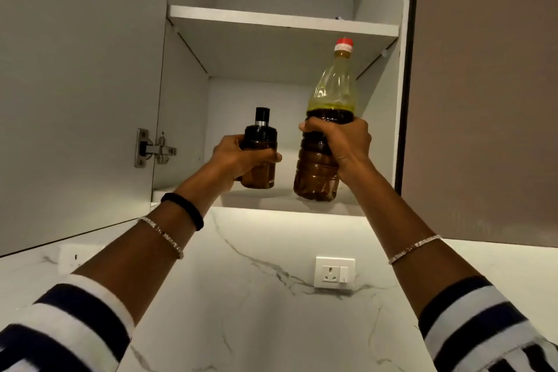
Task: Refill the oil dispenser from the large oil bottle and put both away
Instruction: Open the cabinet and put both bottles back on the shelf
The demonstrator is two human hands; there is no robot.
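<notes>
At the open wall cabinet — the oil dispenser (260, 139) and the large oil bottle (330, 90) are held upright, side by side, just over the bottom shelf (271, 198).
The left hand (241, 157) curls its fingers round the dispenser's dark body below the black cap; the right hand (341, 139) clasps the red-capped bottle at mid-height — both holds closed firmly. Whether either base touches the shelf cannot be told. The cabinet door (75, 84) stands open at left, an upper shelf (280, 21) above, a wall socket (334, 272) on the marbled wall (256, 296) below.
</notes>
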